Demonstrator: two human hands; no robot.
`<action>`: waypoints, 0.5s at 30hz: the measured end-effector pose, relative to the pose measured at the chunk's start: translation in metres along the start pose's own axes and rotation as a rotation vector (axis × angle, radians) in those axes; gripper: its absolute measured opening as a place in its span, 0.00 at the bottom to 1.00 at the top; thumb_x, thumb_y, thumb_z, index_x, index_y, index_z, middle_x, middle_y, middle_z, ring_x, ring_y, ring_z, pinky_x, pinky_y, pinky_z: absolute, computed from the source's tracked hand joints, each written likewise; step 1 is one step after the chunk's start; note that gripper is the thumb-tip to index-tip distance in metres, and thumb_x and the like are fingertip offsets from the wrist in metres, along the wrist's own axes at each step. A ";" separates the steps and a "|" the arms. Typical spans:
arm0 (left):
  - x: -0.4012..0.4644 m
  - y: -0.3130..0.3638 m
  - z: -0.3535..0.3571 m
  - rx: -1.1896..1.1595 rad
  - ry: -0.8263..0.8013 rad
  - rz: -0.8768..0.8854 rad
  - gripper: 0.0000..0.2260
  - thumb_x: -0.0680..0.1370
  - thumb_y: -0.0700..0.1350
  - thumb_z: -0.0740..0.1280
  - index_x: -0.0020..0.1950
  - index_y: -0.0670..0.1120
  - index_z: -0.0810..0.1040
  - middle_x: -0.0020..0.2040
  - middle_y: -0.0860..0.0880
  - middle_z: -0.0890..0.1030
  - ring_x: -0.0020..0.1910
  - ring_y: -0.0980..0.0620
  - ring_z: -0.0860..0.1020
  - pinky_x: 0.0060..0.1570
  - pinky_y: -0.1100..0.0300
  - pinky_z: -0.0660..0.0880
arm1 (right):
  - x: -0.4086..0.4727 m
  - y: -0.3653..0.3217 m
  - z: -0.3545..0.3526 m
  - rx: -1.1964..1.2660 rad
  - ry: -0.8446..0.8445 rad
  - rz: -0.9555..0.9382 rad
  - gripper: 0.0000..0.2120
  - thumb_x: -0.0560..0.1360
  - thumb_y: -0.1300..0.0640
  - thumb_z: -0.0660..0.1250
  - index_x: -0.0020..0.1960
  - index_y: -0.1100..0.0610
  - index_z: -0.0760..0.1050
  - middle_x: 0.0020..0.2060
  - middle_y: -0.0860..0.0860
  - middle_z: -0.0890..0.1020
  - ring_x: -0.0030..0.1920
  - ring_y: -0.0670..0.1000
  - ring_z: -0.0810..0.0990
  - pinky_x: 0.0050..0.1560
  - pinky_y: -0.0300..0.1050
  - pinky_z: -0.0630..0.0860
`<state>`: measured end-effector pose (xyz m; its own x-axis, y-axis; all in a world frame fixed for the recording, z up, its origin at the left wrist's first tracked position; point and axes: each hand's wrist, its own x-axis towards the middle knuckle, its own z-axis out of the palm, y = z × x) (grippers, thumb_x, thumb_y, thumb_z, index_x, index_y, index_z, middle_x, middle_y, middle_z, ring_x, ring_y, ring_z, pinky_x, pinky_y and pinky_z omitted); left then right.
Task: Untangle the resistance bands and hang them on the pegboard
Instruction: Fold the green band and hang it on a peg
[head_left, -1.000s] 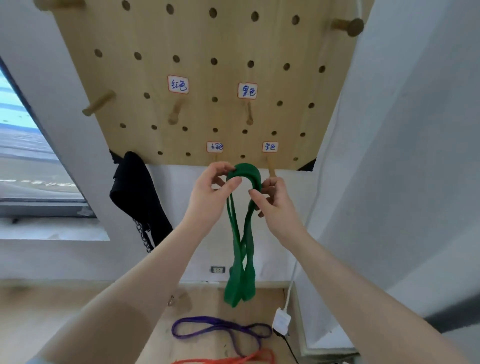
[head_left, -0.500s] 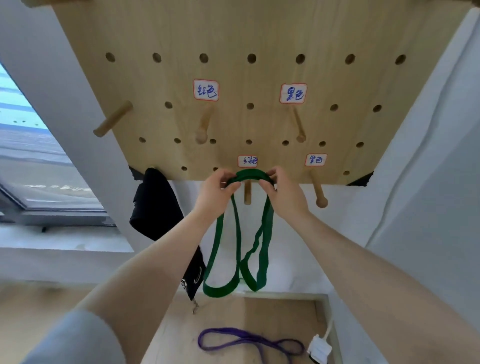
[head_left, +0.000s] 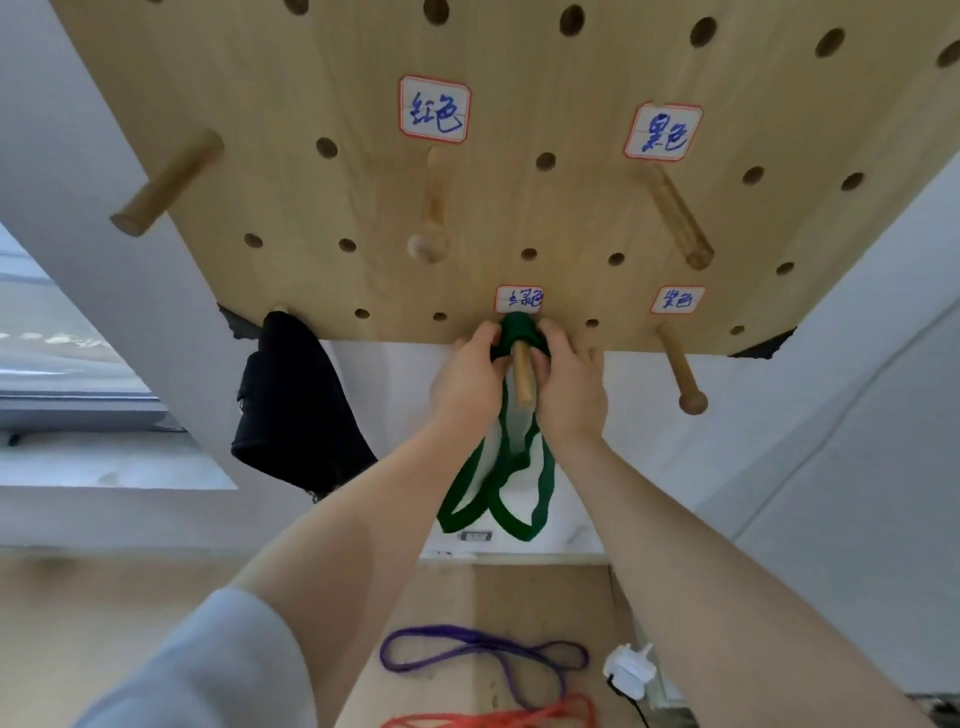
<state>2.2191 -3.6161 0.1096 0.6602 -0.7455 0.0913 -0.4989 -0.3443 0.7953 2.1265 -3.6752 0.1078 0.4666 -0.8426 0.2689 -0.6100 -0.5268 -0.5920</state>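
A wooden pegboard (head_left: 519, 208) with handwritten labels fills the top of the view. The green resistance band (head_left: 519, 483) is looped over a wooden peg (head_left: 522, 376) in the bottom row, under a small label. My left hand (head_left: 465, 382) pinches the band's top on the peg's left side. My right hand (head_left: 569, 387) grips it on the right side. The band's doubled loops hang down between my forearms. A purple band (head_left: 478, 652) and an orange band (head_left: 498, 717) lie on the wooden floor below.
Other bare pegs stick out: far left (head_left: 166, 182), upper middle (head_left: 431, 218), upper right (head_left: 675, 218), lower right (head_left: 683, 371). A black bag (head_left: 296, 410) hangs at the board's lower left. A white plug (head_left: 628, 670) lies by the right wall. A window is at left.
Both hands have carried the green band up and forward and slid its top loop over the bottom-row peg. The view has moved closer to the pegboard.
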 end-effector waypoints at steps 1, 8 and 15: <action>-0.002 0.001 0.002 -0.077 0.018 -0.039 0.07 0.80 0.45 0.59 0.56 0.51 0.71 0.57 0.46 0.76 0.48 0.52 0.75 0.47 0.59 0.71 | 0.000 -0.001 0.000 0.056 0.006 0.024 0.16 0.80 0.51 0.56 0.68 0.48 0.68 0.67 0.56 0.68 0.64 0.57 0.64 0.52 0.45 0.67; -0.067 -0.036 -0.009 -0.195 -0.029 -0.274 0.24 0.79 0.47 0.62 0.74 0.53 0.58 0.60 0.51 0.71 0.56 0.47 0.75 0.57 0.54 0.72 | -0.044 0.043 -0.004 0.248 -0.196 0.000 0.24 0.78 0.54 0.62 0.71 0.55 0.58 0.71 0.53 0.57 0.54 0.52 0.75 0.53 0.43 0.71; -0.213 -0.170 -0.005 -0.130 -0.110 -0.793 0.16 0.78 0.40 0.61 0.66 0.42 0.69 0.55 0.42 0.78 0.45 0.45 0.78 0.45 0.56 0.74 | -0.156 0.079 0.088 -0.124 -0.937 -0.123 0.13 0.79 0.57 0.58 0.62 0.59 0.70 0.65 0.55 0.68 0.56 0.55 0.76 0.58 0.48 0.73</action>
<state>2.1660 -3.3955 -0.0420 0.7274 -0.3616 -0.5832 0.1681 -0.7301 0.6623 2.0622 -3.5753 -0.0480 0.8227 -0.3759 -0.4264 -0.5608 -0.6592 -0.5010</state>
